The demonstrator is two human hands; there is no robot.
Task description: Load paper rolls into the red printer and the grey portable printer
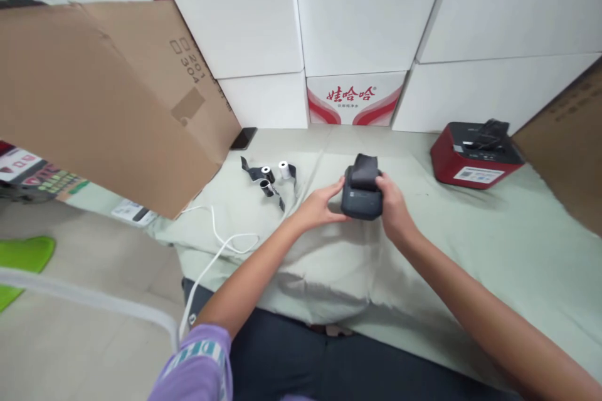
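A small black device that looks like a portable printer (362,202) is held above the cloth, with a wide dark strip (365,173) coming out of its top. My left hand (320,205) grips its left side, thumb and fingers at the edge. On the right side my right hand (395,210) is closed on it too, the thumb by the strip's edge. To the left lie three small rolls (267,188) with dark strips trailing from them; one roll (285,169) shows a white end.
A red and black box-shaped machine (470,166) stands at the right with dark strip on top. White boxes (357,25) line the back; cardboard panels (108,94) flank both sides. A phone (243,138) lies at the back left. A white cable (221,247) crosses the cloth's left edge.
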